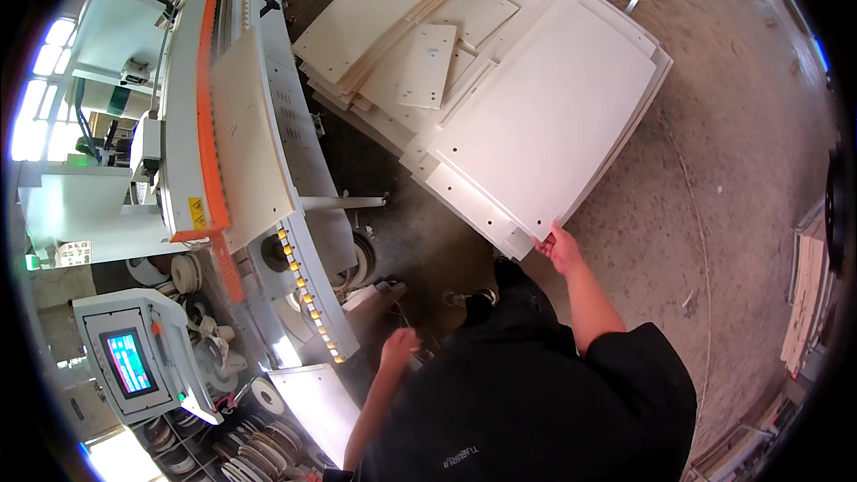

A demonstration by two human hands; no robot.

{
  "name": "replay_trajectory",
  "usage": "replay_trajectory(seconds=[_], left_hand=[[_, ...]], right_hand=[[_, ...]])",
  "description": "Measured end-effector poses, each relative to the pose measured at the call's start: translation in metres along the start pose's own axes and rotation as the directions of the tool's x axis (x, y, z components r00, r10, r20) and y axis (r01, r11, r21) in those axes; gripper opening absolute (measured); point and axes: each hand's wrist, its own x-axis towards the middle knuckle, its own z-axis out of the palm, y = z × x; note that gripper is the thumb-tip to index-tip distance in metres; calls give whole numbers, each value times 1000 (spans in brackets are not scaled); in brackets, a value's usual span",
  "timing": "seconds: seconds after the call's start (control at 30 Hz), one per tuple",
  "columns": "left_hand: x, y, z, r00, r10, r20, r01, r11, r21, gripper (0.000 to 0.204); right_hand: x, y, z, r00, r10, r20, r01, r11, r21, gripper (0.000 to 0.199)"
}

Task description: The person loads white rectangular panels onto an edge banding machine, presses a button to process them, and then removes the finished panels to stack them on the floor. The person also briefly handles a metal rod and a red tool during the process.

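Note:
My right hand (560, 248) is closed on the near corner of a large white panel (558, 98) with small drilled holes. That panel lies on top of a stack of similar white panels (461, 202), some set askew. Low in front of my body, my left hand (400, 345) hangs with its fingers curled in. Nothing shows in it, and it is apart from the machine and the stack. Another white panel (245, 138) lies along the machine bed on the left, under an orange-edged beam (212, 107).
A long machine with a row of yellow rollers (308, 299) runs along my left. Beside it stands a control box with a lit screen (129, 362). Rolls of edge banding (259, 451) sit on a rack below. Smaller panels (428, 65) top the stack's far side. Boards (808, 295) lean far right.

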Motion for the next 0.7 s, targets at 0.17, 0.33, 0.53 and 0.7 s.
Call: replay_trajectory(seconds=[0.17,0.33,0.53,0.7], left_hand=[[26,110,51,974,138,180,-94,968,-235,35],[54,160,100,944,267,194,-68,731,-679,40],[76,92,91,997,-41,-68,-31,583,-812,29],[28,49,53,971,-152,-184,-52,617,-785,37]], right_hand=[[-56,24,62,953,123,277,-85,986,-144,47],[-103,59,113,768,468,438,-322,872,-369,50],[-84,72,96,865,472,172,-385,843,-376,52],[-52,15,12,969,168,-183,-175,984,-26,52]])
